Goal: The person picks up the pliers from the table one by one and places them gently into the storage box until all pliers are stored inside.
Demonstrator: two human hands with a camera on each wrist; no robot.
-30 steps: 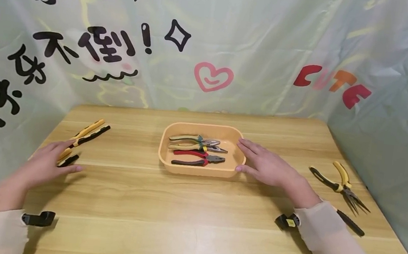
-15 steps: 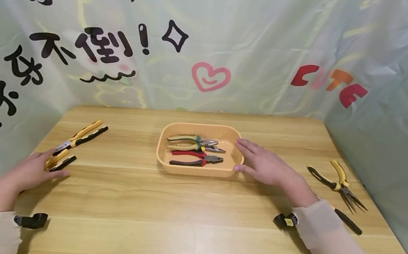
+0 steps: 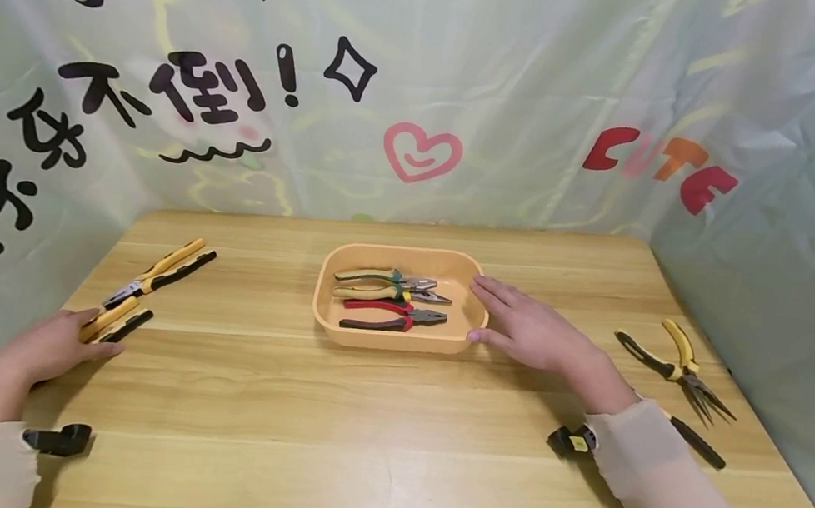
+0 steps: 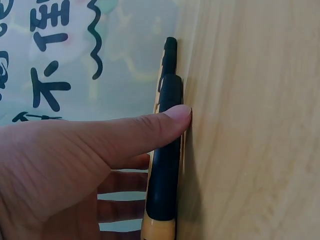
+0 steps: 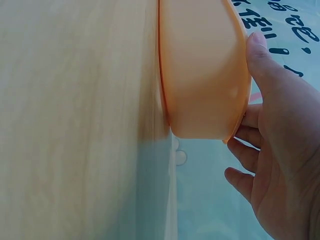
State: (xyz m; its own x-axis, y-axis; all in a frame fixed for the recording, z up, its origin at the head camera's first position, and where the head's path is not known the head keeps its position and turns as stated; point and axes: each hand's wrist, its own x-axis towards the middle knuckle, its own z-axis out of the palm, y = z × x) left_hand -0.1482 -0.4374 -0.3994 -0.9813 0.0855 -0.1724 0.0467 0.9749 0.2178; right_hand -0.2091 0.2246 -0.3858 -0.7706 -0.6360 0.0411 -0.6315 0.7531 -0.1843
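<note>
My left hand (image 3: 45,347) is at the left side of the table, over pliers with yellow and black handles (image 3: 126,326). The left wrist view has the thumb laid across their black handle (image 4: 164,185), with the fingers on the far side; the pliers' head is hidden by the hand. Just beyond lie similar pliers (image 3: 176,259) with pale metal jaws. My right hand (image 3: 538,332) rests against the right end of an orange tray (image 3: 462,319), extended fingers and thumb spread along its rim (image 5: 245,75). Inside sit red-and-black pliers (image 3: 377,325), green-and-cream pliers (image 3: 367,275) and long-nose pliers (image 3: 365,292).
Yellow-and-black long-nose pliers (image 3: 688,376) lie spread near the table's right edge. A black handle (image 3: 699,444) pokes out beside the right sleeve (image 3: 661,476). Printed cloth (image 3: 534,67) walls in the back and sides of the wooden table (image 3: 357,433).
My left hand has moved left and towards me, closing in on the nearer pliers. The farther pair, partly covered before, now shows its metal head. My right hand keeps its place on the tray.
</note>
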